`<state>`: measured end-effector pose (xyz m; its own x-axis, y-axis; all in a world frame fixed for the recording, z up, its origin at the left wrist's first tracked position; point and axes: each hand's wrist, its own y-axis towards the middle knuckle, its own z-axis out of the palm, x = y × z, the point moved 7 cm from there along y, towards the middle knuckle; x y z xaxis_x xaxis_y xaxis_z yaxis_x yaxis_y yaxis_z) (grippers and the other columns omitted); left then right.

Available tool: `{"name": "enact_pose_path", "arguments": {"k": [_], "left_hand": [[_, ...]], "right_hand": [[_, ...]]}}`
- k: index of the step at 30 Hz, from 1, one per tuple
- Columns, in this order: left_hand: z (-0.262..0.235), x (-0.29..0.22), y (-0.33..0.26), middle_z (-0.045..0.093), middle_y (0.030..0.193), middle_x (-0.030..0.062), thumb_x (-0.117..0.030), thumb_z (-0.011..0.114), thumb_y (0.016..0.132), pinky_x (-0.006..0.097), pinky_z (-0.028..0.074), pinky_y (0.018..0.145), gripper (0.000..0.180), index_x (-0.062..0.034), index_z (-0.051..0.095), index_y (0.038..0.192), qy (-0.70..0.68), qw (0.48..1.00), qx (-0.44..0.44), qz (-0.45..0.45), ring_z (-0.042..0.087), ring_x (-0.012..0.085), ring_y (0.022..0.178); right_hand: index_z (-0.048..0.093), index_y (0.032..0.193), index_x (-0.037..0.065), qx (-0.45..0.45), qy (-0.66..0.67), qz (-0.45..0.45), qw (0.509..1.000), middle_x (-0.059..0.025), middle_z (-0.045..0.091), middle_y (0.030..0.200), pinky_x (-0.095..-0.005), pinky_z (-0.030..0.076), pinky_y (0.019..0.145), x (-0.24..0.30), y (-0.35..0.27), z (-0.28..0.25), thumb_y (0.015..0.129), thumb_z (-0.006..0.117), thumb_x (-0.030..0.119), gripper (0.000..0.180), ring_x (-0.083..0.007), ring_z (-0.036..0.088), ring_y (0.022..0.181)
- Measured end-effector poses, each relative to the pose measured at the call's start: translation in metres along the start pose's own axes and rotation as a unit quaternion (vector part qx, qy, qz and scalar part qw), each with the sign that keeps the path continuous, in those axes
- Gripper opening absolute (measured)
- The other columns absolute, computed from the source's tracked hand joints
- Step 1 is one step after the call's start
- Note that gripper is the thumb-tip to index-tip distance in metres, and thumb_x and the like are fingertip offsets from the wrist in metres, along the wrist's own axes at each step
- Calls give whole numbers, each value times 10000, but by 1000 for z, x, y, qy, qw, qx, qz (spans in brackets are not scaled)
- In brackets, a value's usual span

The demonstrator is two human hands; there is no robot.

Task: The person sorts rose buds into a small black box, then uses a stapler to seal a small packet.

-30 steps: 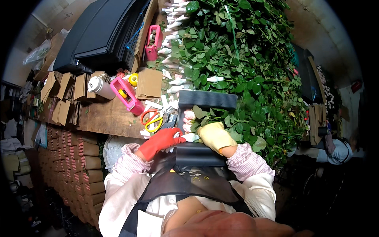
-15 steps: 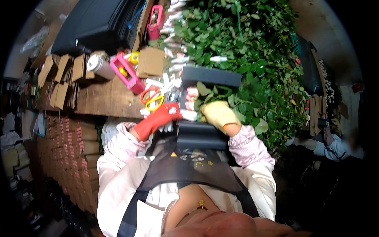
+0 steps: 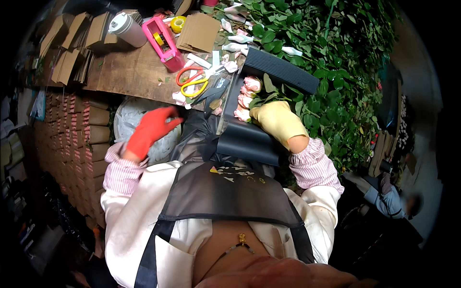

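Observation:
My left hand (image 3: 152, 128), in a red glove, is over a white bin (image 3: 126, 115) lined with pale plastic at the table's edge. Its fingers are apart and nothing shows in them. My right hand (image 3: 279, 122), in a yellow glove, is closed around the stems just behind several pale pink roses (image 3: 246, 98). Those roses lie in a row with their heads to the left, on a black ridged holder (image 3: 283, 72). Scissors (image 3: 193, 82) with red and yellow handles rest on the table left of the roses, among loose petals and white strips.
A pink tape dispenser (image 3: 163, 44), a white-lidded bottle (image 3: 127, 30) and cardboard pieces (image 3: 198, 31) stand on the wooden table (image 3: 126, 67). Leafy rose stems (image 3: 336, 62) pile up at the right, several with white-wrapped heads. Stacked cardboard packs (image 3: 72, 153) fill the lower left.
My left hand has moved left, from beside the holder to over the bin, and its fingers have spread. A small white piece at its fingertips no longer shows. My right hand stays by the roses.

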<state>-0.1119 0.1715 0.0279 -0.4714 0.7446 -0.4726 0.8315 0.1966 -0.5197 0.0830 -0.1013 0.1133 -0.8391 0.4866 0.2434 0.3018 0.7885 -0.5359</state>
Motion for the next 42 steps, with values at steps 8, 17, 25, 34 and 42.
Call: {"name": "enact_pose_path", "arguments": {"k": [8, 17, 25, 34, 42], "left_hand": [[40, -155, 98, 556, 1429, 257, -478, 968, 733, 470, 496, 1112, 1069, 7, 419, 1513, -219, 941, -102, 238, 576, 429, 1328], [52, -154, 96, 450, 1450, 215, -444, 982, 720, 470, 440, 1138, 943, -62, 422, 1375, -205, 941, -119, 241, 492, 411, 1334], [3, -182, 71, 627, 1038, 90, -256, 874, 839, 414, 522, 838, 408, -141, 754, 1211, -143, 897, -156, 388, 633, 310, 958], [21, -192, 86, 624, 983, 86, -277, 848, 853, 447, 538, 784, 330, -149, 776, 1149, -114, 913, -131, 369, 653, 326, 919], [23, -194, 86, 657, 1021, 78, -307, 844, 868, 422, 552, 797, 285, -137, 785, 1089, -141, 918, -131, 348, 672, 307, 922]], "right_hand": [[761, 1021, 73, -41, 39, 3, 998, -194, 762, 952, -486, 588, 797, -3, -2, -7, 945, 684, 151, 133, -408, 748, 899], [703, 993, 76, -141, -1, 105, 984, -189, 753, 853, -497, 593, 705, -21, 11, 11, 1012, 678, 319, 245, -385, 749, 776], [737, 1039, 107, -238, 125, 65, 961, -121, 755, 895, -468, 591, 754, -22, -13, -4, 971, 740, 232, 142, -369, 727, 804], [752, 1080, 107, -220, 123, 86, 964, -128, 743, 844, -446, 599, 723, -22, -11, -1, 960, 764, 262, 196, -355, 726, 765], [717, 989, 90, -241, 112, 40, 963, -128, 730, 828, -460, 590, 734, -23, -6, 5, 945, 775, 255, 179, -352, 722, 787]]}}
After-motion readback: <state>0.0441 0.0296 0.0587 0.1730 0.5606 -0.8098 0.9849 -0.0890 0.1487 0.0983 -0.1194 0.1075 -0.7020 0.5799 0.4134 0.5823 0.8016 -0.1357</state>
